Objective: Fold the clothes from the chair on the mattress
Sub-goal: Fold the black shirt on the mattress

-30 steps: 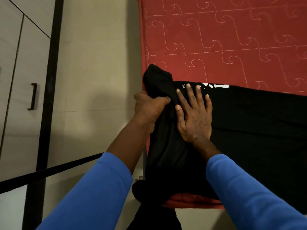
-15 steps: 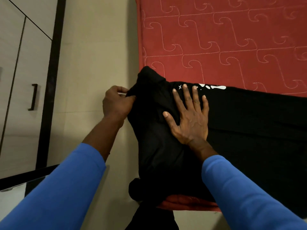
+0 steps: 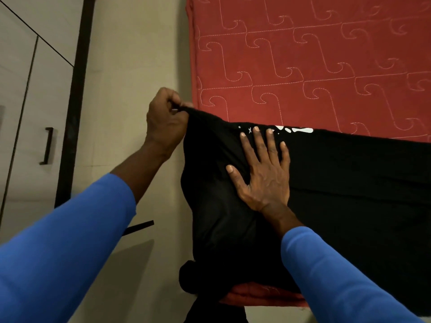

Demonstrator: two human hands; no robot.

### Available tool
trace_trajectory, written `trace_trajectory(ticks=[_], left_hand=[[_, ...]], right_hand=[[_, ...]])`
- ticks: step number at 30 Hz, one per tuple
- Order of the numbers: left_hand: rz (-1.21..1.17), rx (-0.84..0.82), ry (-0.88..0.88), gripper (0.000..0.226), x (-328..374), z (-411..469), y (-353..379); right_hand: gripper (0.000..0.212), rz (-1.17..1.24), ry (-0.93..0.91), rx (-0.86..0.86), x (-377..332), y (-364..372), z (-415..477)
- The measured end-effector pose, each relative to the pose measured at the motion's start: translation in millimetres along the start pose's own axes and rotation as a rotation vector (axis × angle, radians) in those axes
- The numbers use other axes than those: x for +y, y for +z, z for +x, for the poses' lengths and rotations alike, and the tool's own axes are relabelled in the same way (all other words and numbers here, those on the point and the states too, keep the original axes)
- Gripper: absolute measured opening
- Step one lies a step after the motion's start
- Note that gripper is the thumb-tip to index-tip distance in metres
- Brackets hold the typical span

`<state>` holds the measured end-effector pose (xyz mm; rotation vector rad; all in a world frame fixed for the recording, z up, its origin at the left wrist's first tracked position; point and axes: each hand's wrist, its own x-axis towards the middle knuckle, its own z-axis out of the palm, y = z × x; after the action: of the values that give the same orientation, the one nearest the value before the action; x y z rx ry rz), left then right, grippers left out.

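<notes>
A black garment with a white print along its far edge lies across the near corner of the red quilted mattress. Its left part hangs past the mattress's left edge over the floor. My left hand pinches the garment's upper left corner and holds it out over the floor, just left of the mattress edge. My right hand lies flat on the cloth with spread fingers, pressing it onto the mattress near the print. Both arms wear blue sleeves.
Beige floor runs along the left of the mattress. A light wardrobe door with a dark handle and a dark frame stands at the far left. More black cloth hangs below the mattress's near corner.
My left hand has moved left and up off the mattress, drawing the garment's corner out over the floor. My right hand has stayed pressed flat on the cloth.
</notes>
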<state>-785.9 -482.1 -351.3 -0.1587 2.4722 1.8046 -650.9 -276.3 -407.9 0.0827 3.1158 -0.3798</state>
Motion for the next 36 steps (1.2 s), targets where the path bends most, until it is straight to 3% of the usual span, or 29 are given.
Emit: trace_trajectory(ticks=[2,3,6,9,12,13,15,17,18,20,22,25,31,34,36], left_hand=[[0.018,-0.054,-0.045,0.043,-6.6,-9.5,-4.9],[0.118,-0.126,0.016,0.058,-8.5,-12.6,-9.3],[0.533,-0.422,0.387,0.091,-12.8,-8.5,-19.8],[0.650,-0.470,0.534,0.085,-10.4,7.9,-22.0],[0.783,-0.459,0.553,0.054,5.4,24.5,-30.5],[0.854,-0.505,0.489,0.040,13.0,31.2,-35.7],[0.938,-0.703,0.163,0.016,24.0,44.3,-47.7],[0.707,-0.839,-0.226,0.025,29.1,48.8,-60.2],[0.487,-0.819,-0.378,0.042,30.7,49.4,-64.3],[0.205,-0.671,-0.455,0.062,29.5,47.2,-61.1],[0.258,-0.552,-0.368,0.053,23.7,39.1,-44.6],[0.259,-0.518,-0.357,0.034,16.1,29.7,-22.5],[-0.378,-0.082,-0.571,0.016,2.6,24.3,-43.0],[-0.360,-0.057,-0.627,0.024,-12.1,6.6,-30.0],[-0.357,-0.175,-0.657,0.037,-14.2,-0.5,-25.2]], right_hand=[[0.082,-0.007,-0.005,0.001,0.0,0.3,-0.3],[0.083,-0.012,-0.007,0.002,0.4,0.5,-0.4],[0.088,-0.024,-0.031,0.018,0.4,-0.2,-2.0],[0.092,-0.069,-0.120,0.023,-1.3,0.1,-4.2],[0.084,-0.103,-0.139,-0.009,-1.4,1.0,-3.7],[0.081,-0.106,-0.133,-0.016,-0.9,1.3,-3.3],[0.078,-0.104,-0.124,-0.026,-0.5,1.6,-3.0],[0.078,-0.098,-0.124,-0.032,-0.6,1.7,-2.6],[0.078,-0.098,-0.123,-0.033,-0.7,2.0,-2.6],[0.078,-0.104,-0.122,-0.039,-0.8,2.2,-2.8],[0.078,-0.104,-0.116,-0.039,-1.0,1.5,-2.6],[0.078,-0.104,-0.115,-0.039,-1.0,0.3,-2.3],[0.077,-0.087,-0.127,-0.023,-2.1,0.7,-2.9],[0.080,-0.092,-0.124,-0.023,-2.7,-1.5,-2.8],[0.082,-0.098,-0.127,-0.024,-2.4,-2.8,-2.5]])
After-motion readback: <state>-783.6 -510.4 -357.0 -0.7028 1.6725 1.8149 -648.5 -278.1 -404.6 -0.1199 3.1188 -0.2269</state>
